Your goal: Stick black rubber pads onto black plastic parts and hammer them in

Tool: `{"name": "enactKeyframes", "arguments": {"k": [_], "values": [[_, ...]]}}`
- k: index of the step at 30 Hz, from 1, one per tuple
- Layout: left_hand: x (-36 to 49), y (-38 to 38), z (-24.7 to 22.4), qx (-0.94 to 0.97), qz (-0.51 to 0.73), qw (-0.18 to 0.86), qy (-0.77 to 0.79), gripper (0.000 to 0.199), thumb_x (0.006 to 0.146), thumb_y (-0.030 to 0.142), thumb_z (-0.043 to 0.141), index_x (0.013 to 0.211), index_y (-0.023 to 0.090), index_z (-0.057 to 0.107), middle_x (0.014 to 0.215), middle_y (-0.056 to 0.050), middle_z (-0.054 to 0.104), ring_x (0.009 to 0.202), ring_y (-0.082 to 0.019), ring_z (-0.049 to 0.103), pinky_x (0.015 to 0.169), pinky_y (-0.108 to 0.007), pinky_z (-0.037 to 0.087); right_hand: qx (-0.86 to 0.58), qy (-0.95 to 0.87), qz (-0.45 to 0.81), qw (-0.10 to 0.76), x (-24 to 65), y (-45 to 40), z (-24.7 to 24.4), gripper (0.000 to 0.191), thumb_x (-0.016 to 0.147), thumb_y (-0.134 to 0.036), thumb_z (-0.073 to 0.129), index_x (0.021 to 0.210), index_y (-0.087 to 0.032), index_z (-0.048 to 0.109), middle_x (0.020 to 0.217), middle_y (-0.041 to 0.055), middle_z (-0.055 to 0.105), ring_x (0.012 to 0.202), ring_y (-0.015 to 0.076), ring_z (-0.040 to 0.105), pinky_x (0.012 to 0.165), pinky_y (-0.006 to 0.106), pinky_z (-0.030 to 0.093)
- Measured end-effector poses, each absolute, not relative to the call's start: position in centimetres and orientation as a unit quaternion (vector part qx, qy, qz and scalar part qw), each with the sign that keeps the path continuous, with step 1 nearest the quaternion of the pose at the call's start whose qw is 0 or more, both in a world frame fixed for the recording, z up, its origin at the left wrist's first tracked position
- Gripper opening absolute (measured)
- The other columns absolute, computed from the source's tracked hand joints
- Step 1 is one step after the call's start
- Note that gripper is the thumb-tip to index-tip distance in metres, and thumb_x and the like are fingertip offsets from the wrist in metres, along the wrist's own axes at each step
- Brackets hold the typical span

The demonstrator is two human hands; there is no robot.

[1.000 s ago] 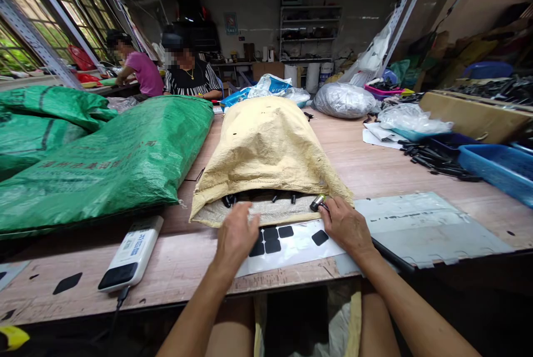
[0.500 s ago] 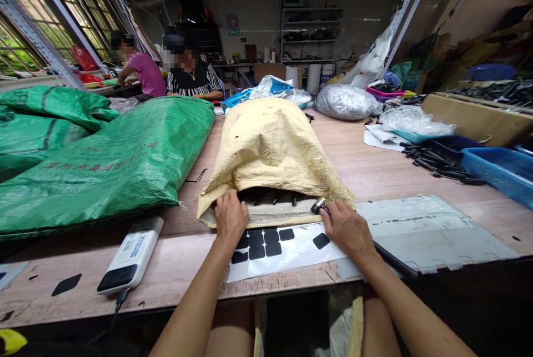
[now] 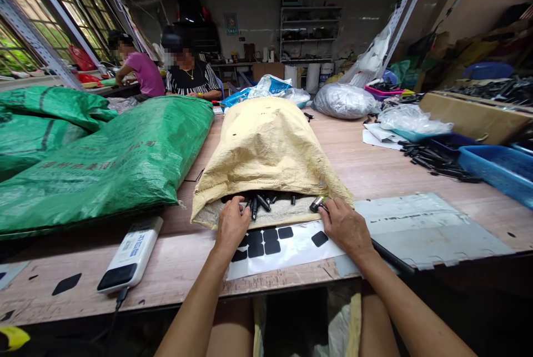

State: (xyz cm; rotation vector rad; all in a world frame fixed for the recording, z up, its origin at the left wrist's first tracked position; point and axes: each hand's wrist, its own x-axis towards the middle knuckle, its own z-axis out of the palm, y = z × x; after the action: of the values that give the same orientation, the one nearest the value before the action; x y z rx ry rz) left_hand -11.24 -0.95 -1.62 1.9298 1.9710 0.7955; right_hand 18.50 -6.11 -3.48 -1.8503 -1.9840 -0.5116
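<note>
Daylight enters through barred windows at the left, with green foliage outside. The dim back wall carries a small picture beside a metal shelf unit; perforated slanting posts flank the wide, wood-grained tabletop.

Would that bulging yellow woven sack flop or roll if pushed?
The bulging yellow woven sack would probably flop, since its fabric creases. It likely wouldn't roll, because it lies broad and low. Small black cylindrical pieces might slide out, since its mouth gapes open.
</note>
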Motion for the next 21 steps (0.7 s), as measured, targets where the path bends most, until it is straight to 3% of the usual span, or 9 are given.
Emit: {"name": "enactKeyframes", "arguments": {"k": [5, 9, 14, 18, 21], "values": [[-11.6, -1.5, 0.0, 0.668, 0.186, 0.117, 0.711, 0.032, 0.08, 0.023, 0.061, 0.111, 0.019, 0.067, 0.092, -0.006, 0.069, 0.085, -0.024, 0.064, 0.075, -0.032, 0.046, -0.661, -0.705, -0.183, 0.182, 18.5, -6.1, -3.4, 0.022, 0.101, -0.034, 0.044, 0.088, -0.021, 0.056, 0.09, 0.0046, 0.061, 0.088, 0.0193, 0.057, 0.075, 0.03, 0.035], [-11.3, -3.1, 0.8, 0.684, 0.257, 0.113, 0.673, 0.032, 0.081, 0.023, 0.061, 0.113, 0.023, 0.067, 0.091, -0.003, 0.068, 0.083, -0.02, 0.062, 0.074, -0.03, 0.045, -0.664, -0.704, -0.18, 0.176, 18.5, -6.1, -3.4, 0.023, 0.101, -0.035, 0.043, 0.088, -0.021, 0.055, 0.091, 0.0045, 0.061, 0.088, 0.0191, 0.056, 0.075, 0.03, 0.035], [-8.3, -5.5, 0.0, 0.751, 0.316, 0.272, 0.512, 0.041, 0.08, 0.021, 0.063, 0.121, 0.025, 0.064, 0.09, 0.0, 0.065, 0.074, -0.014, 0.057, 0.073, -0.027, 0.047, -0.664, -0.701, -0.183, 0.184, 18.5, -6.1, -3.5, 0.021, 0.1, -0.034, 0.044, 0.089, -0.02, 0.056, 0.091, 0.0051, 0.062, 0.089, 0.0192, 0.056, 0.074, 0.029, 0.035], [-6.6, -6.1, -0.6, 0.666, 0.391, 0.399, 0.494, 0.06, 0.08, 0.025, 0.064, 0.138, 0.024, 0.049, 0.089, 0.002, 0.06, 0.067, -0.01, 0.055, 0.066, -0.023, 0.048, -0.661, -0.704, -0.184, 0.185, 18.6, -6.1, -3.4, 0.021, 0.1, -0.033, 0.044, 0.088, -0.02, 0.056, 0.09, 0.0052, 0.062, 0.088, 0.0193, 0.057, 0.074, 0.029, 0.035], [-6.9, -6.2, -0.4, 0.635, 0.405, 0.445, 0.484, 0.051, 0.079, 0.027, 0.066, 0.129, 0.021, 0.055, 0.094, -0.001, 0.063, 0.073, -0.012, 0.061, 0.067, -0.023, 0.05, -0.663, -0.702, -0.183, 0.183, 18.5, -6.1, -3.4, 0.022, 0.1, -0.034, 0.044, 0.088, -0.021, 0.056, 0.09, 0.0049, 0.062, 0.089, 0.0193, 0.057, 0.074, 0.029, 0.035]]}}
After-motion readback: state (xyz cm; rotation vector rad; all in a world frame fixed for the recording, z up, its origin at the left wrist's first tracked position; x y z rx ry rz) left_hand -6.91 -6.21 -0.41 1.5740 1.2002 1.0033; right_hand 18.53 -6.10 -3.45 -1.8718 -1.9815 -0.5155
